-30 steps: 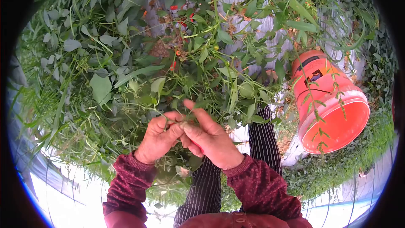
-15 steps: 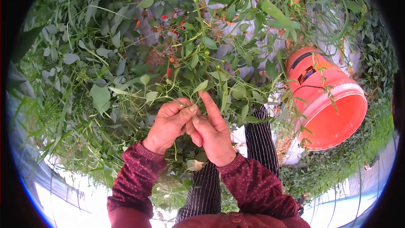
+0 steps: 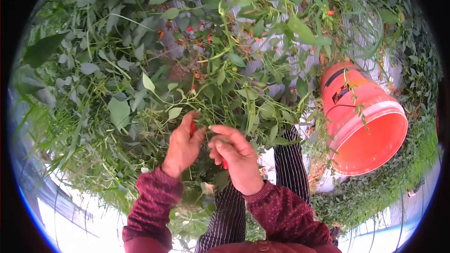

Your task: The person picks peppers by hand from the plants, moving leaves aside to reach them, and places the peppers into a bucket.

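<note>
Bucket (image 3: 335, 118) lay tilted beyond the right leg (image 3: 291, 168), mouth toward the person, presumably for easy reach. Left hand (image 3: 182, 147) pinched a red pepper (image 3: 192, 128) near its fingertips, likely for control. Right hand (image 3: 240, 161), palm inward, curled around a partly hidden red item (image 3: 225, 164), forefinger extended leftward below the foliage (image 3: 220, 77).

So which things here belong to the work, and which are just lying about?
Seemingly part of it:
- left hand, red pepper
- right hand, some red showing
- leafy plants with red fruit
- probably the red bucket

Just around:
- long grass
- pale ground cover
</note>
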Demonstrator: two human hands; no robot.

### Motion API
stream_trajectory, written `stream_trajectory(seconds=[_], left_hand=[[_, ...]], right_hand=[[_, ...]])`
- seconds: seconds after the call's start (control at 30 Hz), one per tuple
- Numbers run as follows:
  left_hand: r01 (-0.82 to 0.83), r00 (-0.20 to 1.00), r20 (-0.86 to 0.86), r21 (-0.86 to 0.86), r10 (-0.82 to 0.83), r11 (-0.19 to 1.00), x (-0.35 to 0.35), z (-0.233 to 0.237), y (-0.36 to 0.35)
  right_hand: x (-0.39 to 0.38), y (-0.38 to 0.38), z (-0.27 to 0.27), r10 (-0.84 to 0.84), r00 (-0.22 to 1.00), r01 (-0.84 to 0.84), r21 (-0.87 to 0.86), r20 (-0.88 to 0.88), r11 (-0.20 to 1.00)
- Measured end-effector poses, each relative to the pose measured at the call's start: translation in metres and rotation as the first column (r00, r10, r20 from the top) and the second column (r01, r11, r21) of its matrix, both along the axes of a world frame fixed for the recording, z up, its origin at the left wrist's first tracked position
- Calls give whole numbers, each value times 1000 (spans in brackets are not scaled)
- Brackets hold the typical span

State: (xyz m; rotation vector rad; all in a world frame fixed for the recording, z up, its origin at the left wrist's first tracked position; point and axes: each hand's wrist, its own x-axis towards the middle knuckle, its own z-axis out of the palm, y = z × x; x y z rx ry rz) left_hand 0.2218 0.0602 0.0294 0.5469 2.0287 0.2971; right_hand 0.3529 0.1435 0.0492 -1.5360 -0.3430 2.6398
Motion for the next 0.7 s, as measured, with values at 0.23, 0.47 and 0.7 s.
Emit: stream_trajectory(seconds=[0.23, 0.47, 0.7], left_hand=[[-183, 970, -115, 241, 215, 953, 13, 58, 31], [50, 996, -84, 339, -23, 939, 22, 57, 36], [263, 947, -238, 201, -213, 944, 17, 65, 40]], right_hand=[[3, -9, -3, 121, 991, -113, 109, -65, 988], [-1, -17, -4, -126, 982, 128, 5, -141, 992], [3, -10, -8, -43, 995, 37, -58, -93, 998]])
